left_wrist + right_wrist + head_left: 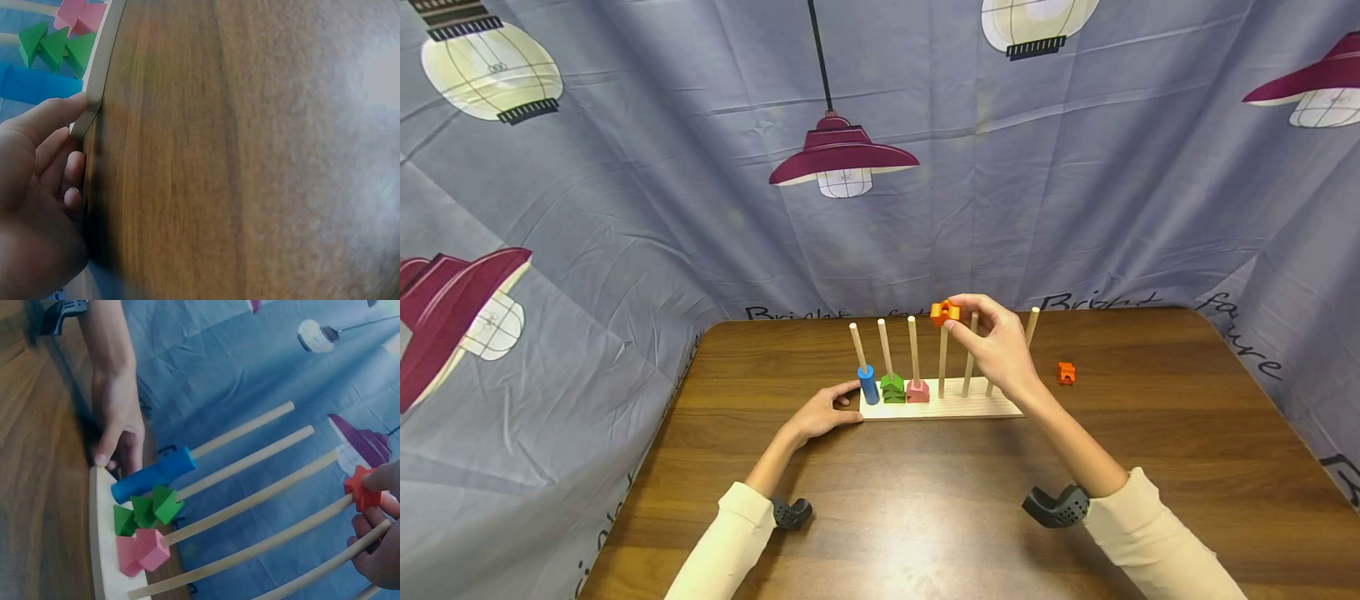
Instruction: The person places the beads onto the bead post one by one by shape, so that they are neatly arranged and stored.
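Observation:
My right hand (pixel 997 342) pinches an orange star-shaped block (pixel 942 317) between thumb and fingers. In the right wrist view the star (pixel 364 489) is at the tip of the fourth peg (pixel 262 542); I cannot tell whether the peg has entered its hole. My left hand (pixel 823 414) grips the left end of the wooden peg board (pixel 955 408), with the thumb (pixel 59 115) on its front edge. On the board, blue cylinders (pixel 868 387) sit on the first peg, green triangular blocks (pixel 892 388) on the second, and pink blocks (pixel 917 392) on the third.
Another orange piece (pixel 1066 373) lies on the brown wooden table (pixel 880 517), right of the board. Three bare pegs stand toward the board's right end. Behind the table hangs a grey-blue curtain (pixel 700 208) printed with lamps. A black device (pixel 1056 507) is on each wrist.

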A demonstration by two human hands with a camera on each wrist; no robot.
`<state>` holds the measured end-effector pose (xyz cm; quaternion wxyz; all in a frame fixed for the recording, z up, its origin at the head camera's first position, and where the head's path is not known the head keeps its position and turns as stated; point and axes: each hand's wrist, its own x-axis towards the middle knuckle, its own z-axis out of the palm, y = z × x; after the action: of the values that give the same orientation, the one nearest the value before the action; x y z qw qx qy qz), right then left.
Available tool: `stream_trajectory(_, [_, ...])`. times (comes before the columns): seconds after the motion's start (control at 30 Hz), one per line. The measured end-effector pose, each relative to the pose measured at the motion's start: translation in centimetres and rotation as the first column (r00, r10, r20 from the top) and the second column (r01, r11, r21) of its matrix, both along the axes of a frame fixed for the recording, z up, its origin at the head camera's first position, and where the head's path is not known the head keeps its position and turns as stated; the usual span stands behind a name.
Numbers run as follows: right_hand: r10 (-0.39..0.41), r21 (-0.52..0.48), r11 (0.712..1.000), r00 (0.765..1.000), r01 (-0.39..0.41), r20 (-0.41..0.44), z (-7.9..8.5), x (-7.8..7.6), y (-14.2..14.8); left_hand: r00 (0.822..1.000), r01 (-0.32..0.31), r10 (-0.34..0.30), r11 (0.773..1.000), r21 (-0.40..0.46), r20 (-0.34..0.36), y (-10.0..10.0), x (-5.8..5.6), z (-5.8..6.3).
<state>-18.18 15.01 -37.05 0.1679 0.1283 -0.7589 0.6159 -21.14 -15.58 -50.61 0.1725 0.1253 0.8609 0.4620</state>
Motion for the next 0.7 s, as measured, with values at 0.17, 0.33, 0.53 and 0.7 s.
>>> stream_trajectory(0.17, [0.01,-0.028,1.0,0.998,-0.009,0.058,-1.1,0.1,0.0,1.0,0.005,-0.005,1.0,0.007,0.0,0.0,0.0,-0.1])
stream_trajectory(0.33, [0.026,-0.096,0.995,0.99,-0.013,0.137,-3.2,0.1,-0.2,1.0,0.007,-0.007,1.0,0.015,0.0,0.0,0.0,-0.1])
stream_trajectory(0.53, [0.003,-0.063,0.998,0.969,0.013,0.248,-6.9,0.5,-0.3,1.0,-0.001,0.001,1.0,0.015,0.003,0.1,0.1,0.0])
stream_trajectory(0.7, [-0.005,-0.021,1.0,0.93,0.013,0.368,-10.8,0.1,-0.1,1.0,-0.008,0.008,1.0,0.01,0.003,0.1,0.1,0.0])
